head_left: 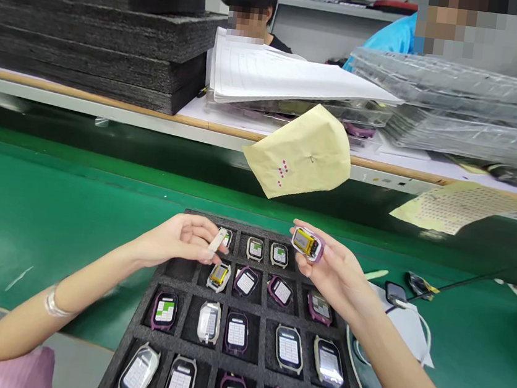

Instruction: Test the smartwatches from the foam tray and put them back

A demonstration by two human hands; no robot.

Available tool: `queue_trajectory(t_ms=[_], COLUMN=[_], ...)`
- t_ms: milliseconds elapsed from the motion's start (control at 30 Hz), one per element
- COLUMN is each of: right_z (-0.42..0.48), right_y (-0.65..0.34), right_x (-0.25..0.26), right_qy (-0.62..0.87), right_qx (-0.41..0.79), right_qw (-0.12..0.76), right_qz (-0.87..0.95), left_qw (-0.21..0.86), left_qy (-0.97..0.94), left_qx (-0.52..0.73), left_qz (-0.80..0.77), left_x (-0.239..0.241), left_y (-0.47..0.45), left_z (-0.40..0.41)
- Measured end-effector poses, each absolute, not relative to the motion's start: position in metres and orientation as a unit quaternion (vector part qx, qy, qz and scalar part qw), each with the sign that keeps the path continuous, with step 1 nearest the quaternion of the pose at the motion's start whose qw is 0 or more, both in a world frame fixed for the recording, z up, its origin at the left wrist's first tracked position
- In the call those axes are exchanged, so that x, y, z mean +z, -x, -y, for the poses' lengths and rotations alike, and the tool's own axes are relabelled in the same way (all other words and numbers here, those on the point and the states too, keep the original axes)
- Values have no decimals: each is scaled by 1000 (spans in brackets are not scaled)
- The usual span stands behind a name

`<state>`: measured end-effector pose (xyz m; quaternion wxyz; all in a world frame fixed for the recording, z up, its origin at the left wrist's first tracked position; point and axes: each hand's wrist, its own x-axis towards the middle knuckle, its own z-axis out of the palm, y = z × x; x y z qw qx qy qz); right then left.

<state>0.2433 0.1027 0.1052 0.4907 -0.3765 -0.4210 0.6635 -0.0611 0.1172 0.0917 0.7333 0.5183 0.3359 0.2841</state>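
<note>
My left hand [190,240] pinches a thin pale piece [217,242], seen nearly edge-on, which looks like a watch back cover. Just below its fingertips, an opened pale smartwatch [218,276] lies in the black foam tray [181,268], its yellow battery showing. Above the tray's far right corner, my right hand [325,261] grips an opened purple smartwatch [307,244] by its edges. Inside that case a yellow-wrapped battery faces up. Several more smartwatches, purple and pale, sit in the tray's compartments, most with screens up, such as a purple one [164,311].
The tray rests on a green mat [51,214]. At right lie a white cable [429,338] and a dark watch [395,293]. Black foam blocks [94,32], papers [295,77] and clear plastic trays [473,112] fill the raised shelf. Yellow paper [310,153] hangs from its edge. Two people are beyond.
</note>
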Motion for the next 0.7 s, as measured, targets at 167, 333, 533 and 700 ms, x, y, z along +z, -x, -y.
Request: queue_trajectory(t_ms=[167, 333, 533, 700], right_z=[-106, -101, -96, -88], right_y=[-226, -225, -224, -216], right_x=[123, 123, 111, 110], right_qy=[341, 354, 362, 365], right_qx=[645, 602, 608, 609], right_qw=[496, 513, 456, 450], right_qz=[470, 500, 539, 541], left_qw=[773, 809, 824, 806], left_qy=[-445, -403, -362, -368], left_qx=[381, 365, 356, 366], left_qz=[-243, -221, -251, -283], left_x=[110, 119, 104, 102], left_y=[16, 1, 3, -2], left_z=[-123, -117, -110, -107])
